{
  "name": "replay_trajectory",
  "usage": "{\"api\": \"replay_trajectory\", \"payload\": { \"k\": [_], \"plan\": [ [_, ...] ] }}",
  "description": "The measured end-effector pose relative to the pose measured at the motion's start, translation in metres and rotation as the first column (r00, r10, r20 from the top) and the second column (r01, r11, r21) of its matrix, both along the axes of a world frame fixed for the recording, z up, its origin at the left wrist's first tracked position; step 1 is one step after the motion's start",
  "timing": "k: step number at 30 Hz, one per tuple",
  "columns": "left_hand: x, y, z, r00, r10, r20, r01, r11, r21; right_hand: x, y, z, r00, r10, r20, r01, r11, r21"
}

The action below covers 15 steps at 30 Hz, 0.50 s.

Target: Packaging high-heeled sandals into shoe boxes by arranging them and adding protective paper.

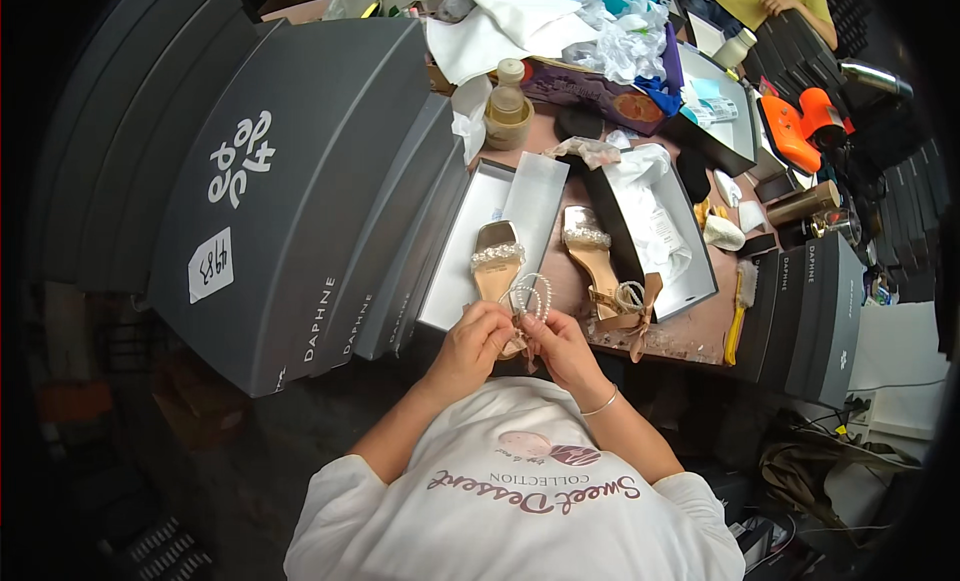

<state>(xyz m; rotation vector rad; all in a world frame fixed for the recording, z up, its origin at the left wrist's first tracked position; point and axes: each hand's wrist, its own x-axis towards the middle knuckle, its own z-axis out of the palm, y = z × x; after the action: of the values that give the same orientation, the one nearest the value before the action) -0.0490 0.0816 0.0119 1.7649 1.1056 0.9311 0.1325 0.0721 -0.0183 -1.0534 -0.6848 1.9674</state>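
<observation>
A gold sandal (497, 264) with a pearl toe band lies toe-away on the white box lid (478, 236). My left hand (472, 341) and my right hand (563, 347) both pinch its pearl ankle strap (530, 296) at the heel end, close to my chest. A second matching sandal (600, 271) with a bow at its heel lies on the table just right of my right hand. An open shoe box (700, 271) with white tissue paper stands beside that sandal.
Tall stacks of grey shoe boxes (300, 181) stand at the left, and more grey boxes (815, 316) at the right. A yellow brush (740, 306), an orange tool (800, 121), a bottle (508, 106) and crumpled paper lie farther back. Another person (770, 1) sits at the far side.
</observation>
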Motion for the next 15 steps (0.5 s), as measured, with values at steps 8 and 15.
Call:
{"api": "replay_trajectory", "payload": {
  "k": [8,15],
  "plan": [
    [0.006,-0.020,-0.013,0.917,0.239,0.320,-0.119,0.928,-0.353,-0.008,-0.013,0.010,0.973,-0.162,-0.166,0.128,0.972,-0.197],
    [0.006,-0.006,-0.020,0.925,0.205,0.319,-0.075,0.924,-0.375,-0.008,-0.004,0.019,0.981,0.075,0.181,-0.089,0.993,0.074]
  ]
}}
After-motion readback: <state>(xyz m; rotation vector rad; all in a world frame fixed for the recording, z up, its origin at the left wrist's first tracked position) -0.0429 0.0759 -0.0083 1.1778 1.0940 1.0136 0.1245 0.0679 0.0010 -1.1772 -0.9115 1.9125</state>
